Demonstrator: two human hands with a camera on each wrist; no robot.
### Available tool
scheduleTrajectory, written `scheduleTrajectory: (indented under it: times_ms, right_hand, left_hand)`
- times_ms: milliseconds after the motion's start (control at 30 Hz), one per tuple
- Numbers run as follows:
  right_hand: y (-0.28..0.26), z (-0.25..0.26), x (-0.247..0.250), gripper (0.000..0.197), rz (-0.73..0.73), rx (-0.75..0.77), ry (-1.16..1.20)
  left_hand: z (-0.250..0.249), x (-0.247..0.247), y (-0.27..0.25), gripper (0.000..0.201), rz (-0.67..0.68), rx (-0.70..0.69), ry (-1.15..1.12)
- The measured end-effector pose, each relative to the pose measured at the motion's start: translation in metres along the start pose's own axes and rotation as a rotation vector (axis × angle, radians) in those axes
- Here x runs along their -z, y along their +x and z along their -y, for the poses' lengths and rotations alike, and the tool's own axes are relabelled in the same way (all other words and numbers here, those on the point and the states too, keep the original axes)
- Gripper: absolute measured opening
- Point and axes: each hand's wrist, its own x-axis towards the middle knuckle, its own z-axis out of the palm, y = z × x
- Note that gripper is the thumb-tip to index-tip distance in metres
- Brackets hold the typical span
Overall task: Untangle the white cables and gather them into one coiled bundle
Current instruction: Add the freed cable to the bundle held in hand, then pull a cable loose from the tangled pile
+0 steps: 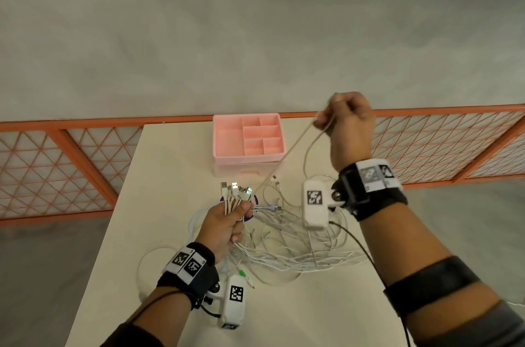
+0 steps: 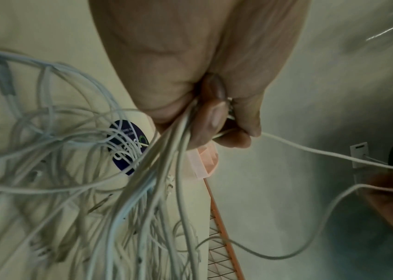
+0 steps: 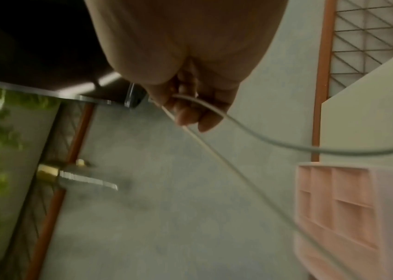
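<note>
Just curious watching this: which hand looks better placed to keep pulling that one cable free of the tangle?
Probably the right hand: it pinches the single cable raised above the table, while the left hand grips the gathered plug ends.

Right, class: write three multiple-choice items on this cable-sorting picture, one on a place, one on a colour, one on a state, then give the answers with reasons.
1. Where does the organiser box stand?
A. at the table's far edge
B. on the floor
C. under the left hand

2. What colour is that box?
A. blue
B. pink
C. black

3. What is the right hand doing?
A. lying flat on the table
B. hanging idle
C. pinching a white cable raised above the table

Answers: 1 A, it stands on the table beyond the cable tangle; 2 B, its walls are pink; 3 C, a single white cable runs from it down to the plug ends in the left hand.
</note>
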Motion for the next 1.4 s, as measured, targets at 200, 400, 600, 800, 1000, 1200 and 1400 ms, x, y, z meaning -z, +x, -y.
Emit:
scheduleTrajectory:
  times_ms: [200,400,600,800,1000,1200,1400]
  right_hand:
    - [0.009,-0.005,0.023,0.010,-0.241,-0.057,-0.007]
    - [-0.036,-0.040,0.017,0.018,0.410,-0.238,-0.592]
    - [-0.077,-0.073,0.009,0.018,0.756,-0.393,-0.524]
    - [-0.090,-0.078,0.003,0.025,0.773,-0.444,-0.449]
    - [-0.084,-0.068,-0.003,0.008,0.625,-0.412,-0.299]
    - [-0.065,-0.041,-0.008,0.009,0.463,-0.372,0.010]
    - [-0.029,-0.008,-0.006,0.016,0.288,-0.202,0.293]
  left_hand:
    - [0.001,-0.004,-0.001,0.015,-0.026,-0.012,0.045]
    - [-0.019,-0.023,-0.002,0.014,0.023,-0.067,0.060]
    - [-0.047,-0.040,-0.006,0.011,0.067,-0.192,0.054]
    - [-0.049,-0.036,-0.007,0.015,0.067,-0.218,0.016]
    - [-0.040,-0.029,-0.004,0.029,-0.012,-0.246,-0.032]
    - [-0.021,-0.027,-0.011,0.020,0.005,-0.166,0.072]
    - [-0.004,-0.026,-0.018,0.024,0.111,-0.057,0.155]
